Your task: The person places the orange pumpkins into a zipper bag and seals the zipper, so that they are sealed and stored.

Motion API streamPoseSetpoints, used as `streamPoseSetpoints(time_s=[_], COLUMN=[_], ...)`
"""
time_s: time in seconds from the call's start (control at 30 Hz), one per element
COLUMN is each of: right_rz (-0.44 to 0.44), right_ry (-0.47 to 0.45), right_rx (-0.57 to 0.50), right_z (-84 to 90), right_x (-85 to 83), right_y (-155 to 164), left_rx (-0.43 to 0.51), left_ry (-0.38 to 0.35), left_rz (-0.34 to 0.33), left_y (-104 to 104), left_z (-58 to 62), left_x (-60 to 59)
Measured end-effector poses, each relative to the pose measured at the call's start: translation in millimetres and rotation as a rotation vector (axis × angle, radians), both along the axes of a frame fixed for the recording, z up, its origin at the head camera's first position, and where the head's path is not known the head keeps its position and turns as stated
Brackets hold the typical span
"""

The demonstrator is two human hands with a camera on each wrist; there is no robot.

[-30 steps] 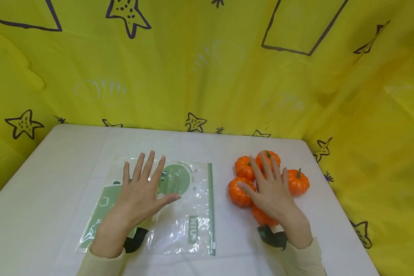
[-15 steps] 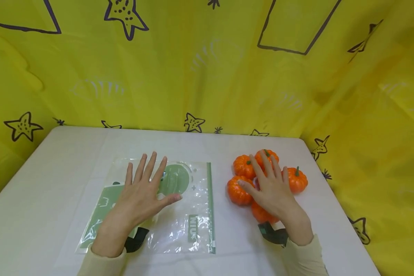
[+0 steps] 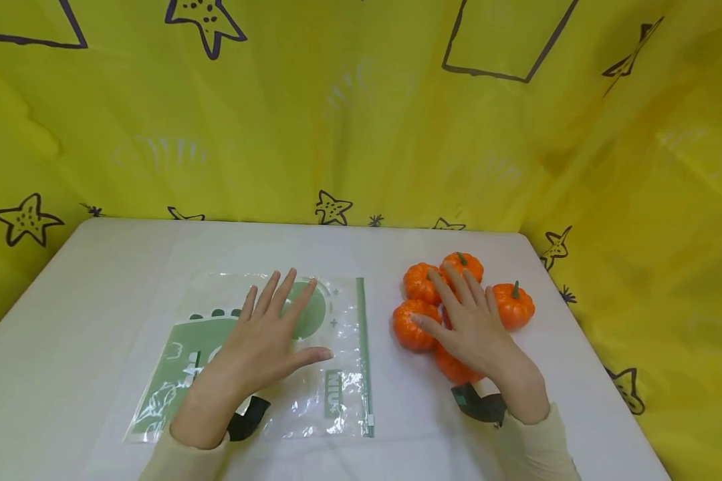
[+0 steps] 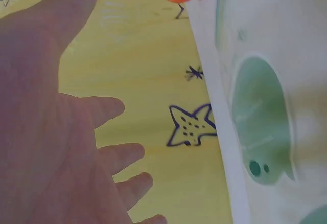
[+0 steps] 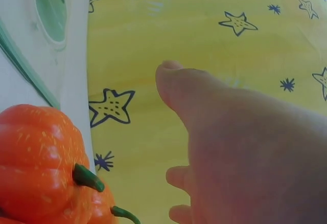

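Observation:
A clear zip bag [image 3: 347, 347] with green cartoon print lies flat on the white table, its green zip edge to the right. Over the bag my left hand [image 3: 265, 351] hovers palm down, fingers spread, holding nothing. In the left wrist view that hand [image 4: 51, 127] stands apart from the bag's printed face [image 4: 261, 116]. Several small orange pumpkins [image 3: 415, 325] with green stems cluster right of the bag. My right hand [image 3: 474, 331] is spread above them and hides part of the cluster. The right wrist view has a pumpkin [image 5: 41, 168] below and left of the empty hand [image 5: 245, 142].
The white table [image 3: 96, 321] has its far edge against a yellow cloth [image 3: 265, 133] with dark star drawings, which also closes off both sides. Each wrist wears a black strap [image 3: 249, 419]. A strip of bare tabletop lies between bag and pumpkins.
My left hand has moved a little to the right over the bag, uncovering more of its green print. The right hand stays above the pumpkins. The head view has shifted slightly.

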State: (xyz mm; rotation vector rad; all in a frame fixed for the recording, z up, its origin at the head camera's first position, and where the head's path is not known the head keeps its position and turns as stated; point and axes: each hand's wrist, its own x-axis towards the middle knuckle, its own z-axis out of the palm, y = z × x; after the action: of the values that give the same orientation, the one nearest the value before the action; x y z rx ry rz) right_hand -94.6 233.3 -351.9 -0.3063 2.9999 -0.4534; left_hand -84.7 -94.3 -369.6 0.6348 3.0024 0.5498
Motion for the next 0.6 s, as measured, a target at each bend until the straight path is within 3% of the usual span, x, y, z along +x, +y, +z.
streamPoseSetpoints(time_s=[0.23,0.43,0.6], right_rz=[0.092,0.11,0.126], right_ry=[0.026,0.055,0.053], right_rx=[-0.041,-0.066,-0.059], right_z=[1.8,-0.6,-6.5], right_x=[1.4,3.4,2.8], right_y=[-8.4,-15.3,-21.6], left_rx=[0.003,-0.02,-0.083], left_ry=[-0.034,-0.063,-0.078], left_rz=[-0.094,-0.222,-0.285], left_y=[18.2,36.9,52.9], left_z=[2.1,-9.0,-20.9], left_x=[-0.4,6.6,17.1])
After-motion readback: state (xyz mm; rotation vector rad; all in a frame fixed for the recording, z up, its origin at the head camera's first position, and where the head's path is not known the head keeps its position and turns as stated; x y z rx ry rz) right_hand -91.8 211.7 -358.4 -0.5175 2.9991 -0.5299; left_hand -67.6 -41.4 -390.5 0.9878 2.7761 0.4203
